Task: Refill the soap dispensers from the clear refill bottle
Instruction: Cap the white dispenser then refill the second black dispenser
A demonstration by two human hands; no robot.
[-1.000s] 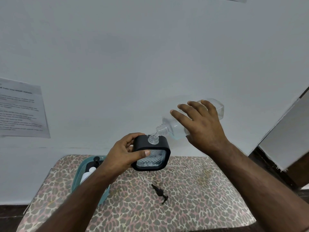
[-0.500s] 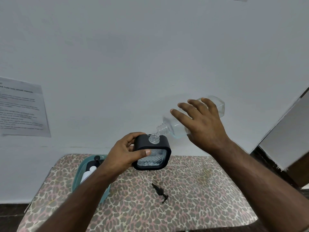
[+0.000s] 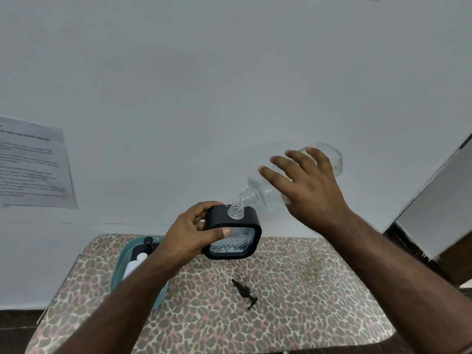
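Observation:
My left hand (image 3: 190, 235) grips a square black soap dispenser (image 3: 233, 232) with a clear patterned front, held above the table. Its open clear neck (image 3: 235, 212) points up. My right hand (image 3: 307, 190) holds the clear refill bottle (image 3: 268, 194) tilted down to the left, its threaded mouth just over the dispenser's neck. A thin stream of clear liquid runs into the neck. The dispenser's black pump head (image 3: 244, 292) lies loose on the table below.
The table (image 3: 306, 290) has a leopard-print cover and stands against a white wall. A teal tray (image 3: 120, 267) at the left holds a white bottle (image 3: 134, 264) and a black pump top, partly hidden by my left arm. A printed sheet (image 3: 30, 167) hangs on the wall.
The refill bottle has tipped a little steeper, its base rising slightly. Both hands stay almost where they were while liquid keeps running.

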